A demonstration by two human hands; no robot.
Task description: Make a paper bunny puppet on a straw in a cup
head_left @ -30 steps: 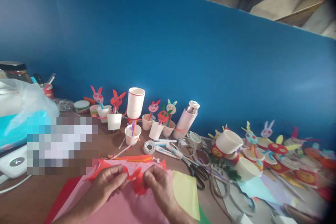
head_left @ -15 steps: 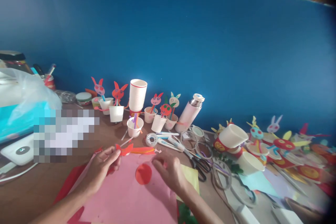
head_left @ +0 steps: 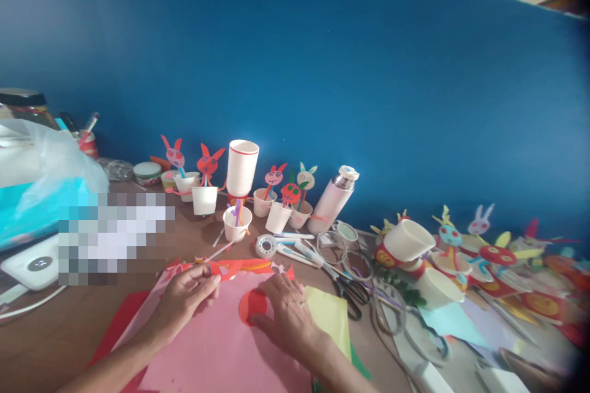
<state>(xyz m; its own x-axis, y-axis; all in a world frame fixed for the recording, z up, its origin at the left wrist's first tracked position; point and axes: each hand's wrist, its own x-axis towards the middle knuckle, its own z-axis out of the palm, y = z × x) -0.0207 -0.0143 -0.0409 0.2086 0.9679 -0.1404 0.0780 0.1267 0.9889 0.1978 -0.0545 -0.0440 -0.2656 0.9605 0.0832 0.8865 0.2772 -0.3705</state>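
My left hand (head_left: 190,291) is over the left part of a pink paper sheet (head_left: 203,344), its fingers pinched on a red paper piece (head_left: 225,269) that shows past the fingertips. My right hand (head_left: 291,314) lies with fingers stretched over the right part of the sheet. Its thumb and fingers reach the right side of a red paper circle (head_left: 249,307), partly covering it. Beyond the hands, orange and red paper strips (head_left: 253,264) lie along the sheet's far edge. A yellow sheet (head_left: 328,319) pokes out at the right, red paper (head_left: 122,325) at the left.
Behind the sheet stand a tape roll (head_left: 266,246), a cup of pipe cleaners (head_left: 236,224), stacked paper cups (head_left: 242,167), rabbit-faced cups and a thermos (head_left: 332,199). Scissors (head_left: 350,295) lie to the right, near more decorated cups. A white device (head_left: 34,263) is at the left.
My right hand has come down and left, its fingers straightening onto the sheet beside the red circle. My left hand has shifted slightly right and down.
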